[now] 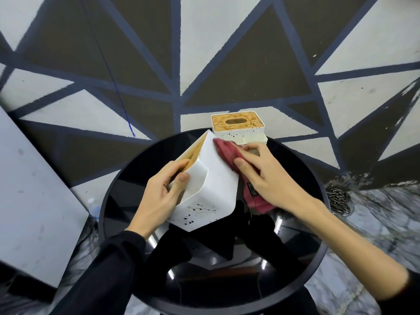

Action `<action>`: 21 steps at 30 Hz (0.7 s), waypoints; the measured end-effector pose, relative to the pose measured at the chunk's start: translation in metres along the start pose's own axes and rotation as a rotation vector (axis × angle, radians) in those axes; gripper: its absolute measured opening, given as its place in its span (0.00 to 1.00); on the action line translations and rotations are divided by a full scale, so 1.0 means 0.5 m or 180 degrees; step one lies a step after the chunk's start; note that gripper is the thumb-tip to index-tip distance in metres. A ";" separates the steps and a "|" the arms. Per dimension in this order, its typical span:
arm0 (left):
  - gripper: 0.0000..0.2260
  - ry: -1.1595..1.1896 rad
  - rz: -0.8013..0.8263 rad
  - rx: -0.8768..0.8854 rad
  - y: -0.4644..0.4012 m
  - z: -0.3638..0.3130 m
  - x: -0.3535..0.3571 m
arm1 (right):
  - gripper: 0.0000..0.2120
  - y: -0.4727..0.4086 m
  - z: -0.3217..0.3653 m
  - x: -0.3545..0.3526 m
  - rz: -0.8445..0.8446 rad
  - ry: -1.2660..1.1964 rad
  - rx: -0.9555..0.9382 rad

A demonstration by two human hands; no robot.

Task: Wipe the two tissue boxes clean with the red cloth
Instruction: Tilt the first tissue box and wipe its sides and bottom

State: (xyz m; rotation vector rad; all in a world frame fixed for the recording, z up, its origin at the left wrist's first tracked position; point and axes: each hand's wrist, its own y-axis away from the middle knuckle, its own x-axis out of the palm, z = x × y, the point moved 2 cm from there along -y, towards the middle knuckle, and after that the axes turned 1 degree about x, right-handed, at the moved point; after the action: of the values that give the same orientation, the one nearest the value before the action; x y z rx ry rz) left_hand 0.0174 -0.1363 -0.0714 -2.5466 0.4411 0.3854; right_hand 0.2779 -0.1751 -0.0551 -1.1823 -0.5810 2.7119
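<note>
A white tissue box (211,178) with a wooden lid is tipped on its side over the round black table (127,201). Dark ink spots mark its near lower face. My left hand (162,192) grips its left end, thumb on the white side and fingers on the lid. My right hand (263,173) holds the red cloth (229,153) against the box's right upper face. A second white tissue box (238,127) with a stained wooden lid stands upright at the table's far edge, with dark spots on its front.
The glossy table top reflects my arms and ceiling lights. A grey slab (34,201) lies on the floor to the left, with a plastic bottle (94,206) beside it. A metal chain (338,198) lies on the floor at the right.
</note>
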 end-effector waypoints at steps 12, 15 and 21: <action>0.22 -0.0162 -0.0034 -0.0061 0.002 0.008 -0.012 | 0.24 0.063 0.098 0.007 0.0062 0.0293 -0.0735; 0.22 -0.0159 0.0007 -0.0024 0.003 0.007 -0.013 | 0.24 0.104 0.086 0.010 0.0100 0.0372 -0.0823; 0.23 -0.0165 0.0012 0.0045 -0.001 0.004 -0.005 | 0.25 0.043 0.028 0.001 -0.0202 0.0463 -0.0330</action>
State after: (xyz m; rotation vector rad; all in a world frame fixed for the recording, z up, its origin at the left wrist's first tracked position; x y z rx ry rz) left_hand 0.0150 -0.1342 -0.0720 -2.5165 0.4279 0.4471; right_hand 0.2679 -0.1990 -0.0554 -1.3476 -0.7327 2.5444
